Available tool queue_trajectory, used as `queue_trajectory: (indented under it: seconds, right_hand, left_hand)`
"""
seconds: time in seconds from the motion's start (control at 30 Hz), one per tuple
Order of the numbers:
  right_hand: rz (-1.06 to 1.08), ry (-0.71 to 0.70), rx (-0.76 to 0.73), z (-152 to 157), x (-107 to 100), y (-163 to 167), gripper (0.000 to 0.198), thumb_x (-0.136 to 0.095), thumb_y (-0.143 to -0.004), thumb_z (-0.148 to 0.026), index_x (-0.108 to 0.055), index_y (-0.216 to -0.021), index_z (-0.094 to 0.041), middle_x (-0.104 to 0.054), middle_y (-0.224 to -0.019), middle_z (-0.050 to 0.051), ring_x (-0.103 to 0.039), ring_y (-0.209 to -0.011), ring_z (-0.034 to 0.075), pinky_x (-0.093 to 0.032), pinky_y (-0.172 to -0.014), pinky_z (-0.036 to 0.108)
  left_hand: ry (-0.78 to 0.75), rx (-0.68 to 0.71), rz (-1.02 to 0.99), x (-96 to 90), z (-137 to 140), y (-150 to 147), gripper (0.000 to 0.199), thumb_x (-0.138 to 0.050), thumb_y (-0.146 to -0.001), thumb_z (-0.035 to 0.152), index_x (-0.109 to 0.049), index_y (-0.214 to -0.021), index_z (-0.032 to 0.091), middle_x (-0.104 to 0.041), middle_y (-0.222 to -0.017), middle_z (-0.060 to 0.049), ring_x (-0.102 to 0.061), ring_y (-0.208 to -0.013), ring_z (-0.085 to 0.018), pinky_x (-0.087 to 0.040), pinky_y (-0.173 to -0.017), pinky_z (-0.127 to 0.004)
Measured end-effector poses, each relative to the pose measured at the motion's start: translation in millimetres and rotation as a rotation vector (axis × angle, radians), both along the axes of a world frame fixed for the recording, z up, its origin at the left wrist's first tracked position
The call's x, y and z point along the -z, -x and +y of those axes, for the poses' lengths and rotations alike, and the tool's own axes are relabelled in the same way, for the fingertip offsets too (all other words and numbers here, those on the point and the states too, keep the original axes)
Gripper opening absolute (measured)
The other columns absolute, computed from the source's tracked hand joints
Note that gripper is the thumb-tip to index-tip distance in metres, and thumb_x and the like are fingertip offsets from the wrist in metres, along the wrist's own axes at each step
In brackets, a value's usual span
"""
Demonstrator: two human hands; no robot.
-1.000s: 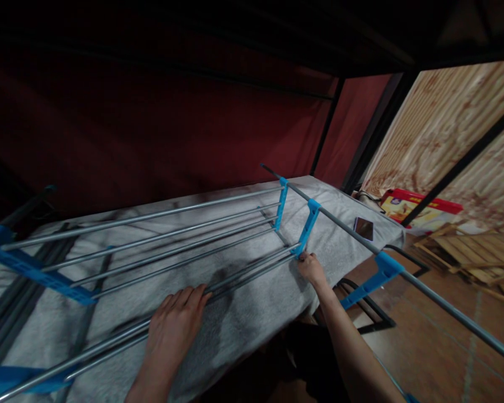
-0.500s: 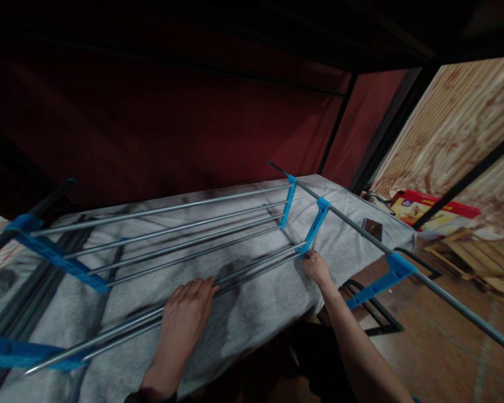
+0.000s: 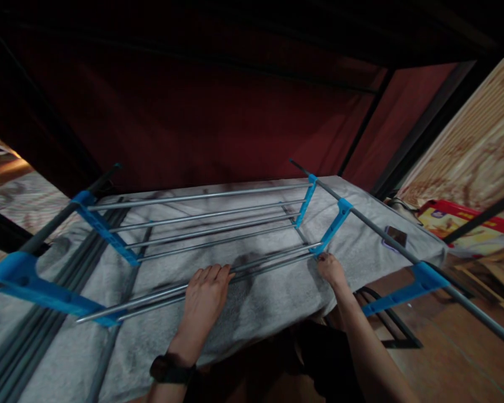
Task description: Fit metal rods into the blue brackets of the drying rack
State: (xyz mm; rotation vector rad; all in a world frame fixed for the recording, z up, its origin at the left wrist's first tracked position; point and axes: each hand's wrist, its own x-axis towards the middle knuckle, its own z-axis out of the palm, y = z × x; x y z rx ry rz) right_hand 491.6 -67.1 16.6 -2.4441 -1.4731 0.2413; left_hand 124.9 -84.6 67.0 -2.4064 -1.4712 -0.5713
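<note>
My left hand [image 3: 208,294] is wrapped over a shiny metal rod [image 3: 155,295], which lies close alongside a second thin rod [image 3: 151,308]. The upper rod's near-left end sticks out past the lower end of a blue plastic bracket [image 3: 54,294]; its far end meets another blue bracket [image 3: 334,228] on the right. My right hand [image 3: 331,270] is closed at that right bracket's lower end, and its fingers hide what they pinch. Behind, several parallel rods span two more blue brackets [image 3: 109,232] [image 3: 304,201], forming a rack section.
Grey poles [image 3: 42,330] lie bundled on the left of the grey cloth [image 3: 252,330]. A long pole [image 3: 378,229] runs along the right side, carrying a further blue bracket [image 3: 407,288]. A phone [image 3: 395,237] rests on the cloth. Beyond are a red-and-yellow box [image 3: 470,221] and wooden slats [image 3: 483,277].
The view has swung left, so the rack appears farther right and more of its left brackets shows. Both hands keep their places, the left on the rod and the right at the bracket's end.
</note>
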Motion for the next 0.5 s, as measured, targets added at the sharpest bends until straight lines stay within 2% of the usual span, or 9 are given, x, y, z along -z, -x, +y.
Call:
queue_trajectory:
  seconds: [0.2,0.5]
  right_hand:
    - [-0.008,0.038,0.022,-0.3,-2.0,3.6,0.037,-0.038,-0.086,-0.010,-0.070,-0.103,-0.014,-0.072,-0.103,0.015,-0.069,-0.097,0.023,-0.047,-0.079,0.027]
    - [-0.064,0.068,0.032,-5.0,-14.2,18.2,0.035,-0.041,-0.092,-0.024,-0.067,-0.112,-0.010,-0.071,-0.103,0.019,-0.068,-0.101,0.024,-0.047,-0.085,0.030]
  left_hand:
    - [0.044,0.009,-0.040,-2.2,-1.8,-0.8,0.031,-0.041,-0.098,0.029,-0.068,-0.107,0.018,-0.069,-0.088,-0.010,-0.064,-0.082,-0.027,-0.045,-0.077,-0.041]
    - [0.062,0.028,-0.032,-1.0,-1.8,1.1,0.030,-0.043,-0.098,0.033,-0.068,-0.107,0.018,-0.070,-0.091,-0.009,-0.064,-0.083,-0.026,-0.046,-0.079,-0.041]
